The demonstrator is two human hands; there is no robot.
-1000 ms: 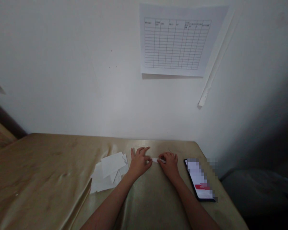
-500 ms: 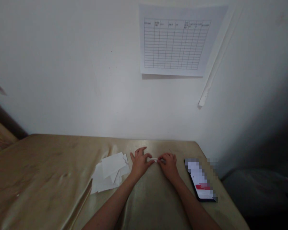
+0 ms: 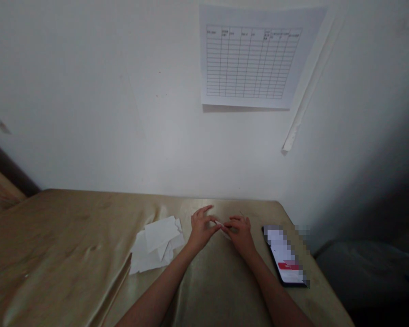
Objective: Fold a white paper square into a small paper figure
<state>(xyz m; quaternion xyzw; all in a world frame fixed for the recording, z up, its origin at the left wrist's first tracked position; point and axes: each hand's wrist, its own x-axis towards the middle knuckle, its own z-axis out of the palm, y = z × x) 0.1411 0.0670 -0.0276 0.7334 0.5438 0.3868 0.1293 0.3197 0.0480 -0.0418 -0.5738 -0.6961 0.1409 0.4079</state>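
My left hand (image 3: 202,229) and my right hand (image 3: 240,234) meet near the far edge of the table (image 3: 71,254). Between their fingertips they pinch a small white slip of paper (image 3: 221,224), mostly hidden by the fingers. The left hand's other fingers are spread upward while its thumb and forefinger hold the slip. The right hand's fingers are curled over the slip's other end. A loose pile of white paper pieces (image 3: 157,243) lies just left of my left hand.
A phone (image 3: 284,261) with a lit screen lies flat to the right of my right hand, near the table's right edge. The table has a shiny tan cover and stands against a white wall, where a printed grid sheet (image 3: 250,59) hangs.
Both hands have drawn closer together and lifted slightly off the table, so less of the paper slip shows between them. The paper pile and the phone have not moved.
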